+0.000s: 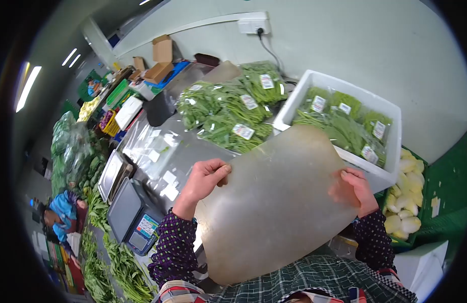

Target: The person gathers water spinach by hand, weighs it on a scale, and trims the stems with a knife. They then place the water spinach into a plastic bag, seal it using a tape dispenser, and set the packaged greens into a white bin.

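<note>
A large translucent plastic sheet (pixel 274 212) with rounded corners is held up in front of my body. My left hand (pixel 205 182) pinches its upper left edge between thumb and fingers. At the right edge, my right hand (pixel 355 189) grips the sheet, with some fingers showing blurred through it. Beyond the sheet lie bagged leafy greens (pixel 228 111) with white labels on a metal table (pixel 185 156). A white foam box (pixel 400 136) holding more labelled bags of greens stands behind my right hand.
A digital scale (pixel 127 209) stands left of my left hand, with loose greens (pixel 125 267) nearby. Pale cabbages (pixel 407 192) fill a green crate at right. A person in blue (pixel 63 212) is at far left. A cable hangs from a wall socket (pixel 253 25).
</note>
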### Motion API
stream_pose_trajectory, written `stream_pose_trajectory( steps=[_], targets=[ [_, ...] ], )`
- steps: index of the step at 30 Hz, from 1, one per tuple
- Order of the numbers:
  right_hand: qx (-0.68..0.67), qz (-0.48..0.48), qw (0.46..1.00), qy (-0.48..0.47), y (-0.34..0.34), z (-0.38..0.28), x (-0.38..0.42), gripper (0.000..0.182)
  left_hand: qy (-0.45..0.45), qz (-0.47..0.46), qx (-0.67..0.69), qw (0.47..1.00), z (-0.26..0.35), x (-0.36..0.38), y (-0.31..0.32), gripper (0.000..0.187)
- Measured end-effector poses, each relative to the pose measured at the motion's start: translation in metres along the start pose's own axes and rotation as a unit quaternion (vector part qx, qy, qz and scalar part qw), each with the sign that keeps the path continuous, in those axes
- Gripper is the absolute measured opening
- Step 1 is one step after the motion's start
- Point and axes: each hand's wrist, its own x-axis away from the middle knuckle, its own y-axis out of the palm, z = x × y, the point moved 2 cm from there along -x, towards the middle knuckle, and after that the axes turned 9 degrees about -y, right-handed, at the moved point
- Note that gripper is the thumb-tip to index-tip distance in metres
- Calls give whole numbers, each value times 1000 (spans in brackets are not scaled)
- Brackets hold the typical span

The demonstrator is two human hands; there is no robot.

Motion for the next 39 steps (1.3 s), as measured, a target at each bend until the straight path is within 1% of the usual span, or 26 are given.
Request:
stream_pose_trajectory(
  steps=[3, 5, 6, 8, 9, 11, 13, 14, 16, 17, 18, 20, 21, 22, 23, 24, 25, 26, 28, 30, 32, 34, 35, 36, 37, 39],
  targets=[
    [16, 40, 999, -29, -27, -21, 36, 27, 7, -46, -16, 999, 25, -18, 34, 22],
    [5, 81, 996, -43, -41, -17, 69, 27, 53, -114, -67, 990, 41, -33, 58, 24],
    [5, 120, 991, -60, -49, -17, 85, 25, 61, -137, -74, 986, 48, -46, 68, 24],
    [24, 168, 983, -71, -66, -21, 116, 22, 96, -236, -88, 963, 54, -68, 101, 25],
    [18, 213, 972, -92, -75, -20, 134, 21, 65, -286, -61, 954, 63, -70, 120, 30],
    [2, 287, 950, -120, -86, -25, 167, 20, 46, -329, -33, 943, 83, -67, 154, 31],
    [12, 291, 948, -126, -109, -29, 197, 20, 7, -373, -15, 928, 99, -67, 185, 37],
    [20, 286, 949, -131, -121, -31, 212, 20, 8, -379, -17, 925, 109, -65, 200, 37],
    [31, 310, 941, -134, -146, -34, 232, 22, -27, -391, -61, 918, 130, -59, 231, 38],
    [28, 312, 941, -129, -159, -35, 242, 23, 5, -401, -72, 913, 138, -56, 249, 35],
    [26, 314, 941, -126, -172, -36, 251, 24, 10, -404, -77, 911, 142, -58, 266, 35],
    [37, 313, 939, -136, -208, -25, 265, 26, 142, -418, -168, 881, 150, -64, 308, 31],
    [55, 317, 934, -155, -230, -29, 274, 28, 193, -342, -255, 883, 161, -60, 325, 28],
    [66, 325, 933, -136, -239, -36, 286, 30, 209, -330, -249, 886, 164, -58, 345, 28],
    [73, 345, 928, -119, -242, -47, 297, 32, 200, -313, -213, 904, 167, -53, 366, 28],
    [75, 333, 931, -127, -247, -60, 310, 34, 212, -337, -198, 896, 169, -54, 381, 26],
    [78, 310, 939, -125, -255, -70, 321, 35, 216, -316, -230, 895, 178, -45, 391, 23],
    [213, 340, 907, -124, -280, -76, 332, 37, 207, -317, -184, 907, 173, -50, 401, 22],
    [150, 361, 910, -138, -296, -122, 356, 41, 195, -317, -159, 914, 180, -45, 412, 20],
    [205, 412, 872, -169, -332, -169, 381, 36, 203, -304, -159, 917, 191, -35, 432, 18],
    [269, 463, 809, -242, -354, -217, 394, 31, 227, -306, -163, 910, 182, -46, 439, 18],
    [320, 504, 737, -317, -369, -278, 406, 28, 242, -311, -170, 903, 196, -53, 449, 18],
    [338, 523, 696, -357, -377, -308, 413, 28, 241, -312, -209, 895, 210, -46, 454, 20],
    [367, 543, 655, -377, -385, -341, 417, 27, 238, -313, -238, 888, 218, -42, 464, 22],
    [397, 556, 612, -399, -392, -372, 420, 26, 237, -317, -222, 891, 222, -42, 472, 26],
    [452, 593, 540, -390, -421, -428, 420, 28, 257, -311, -214, 890, 227, -40, 491, 26]
  ],
)
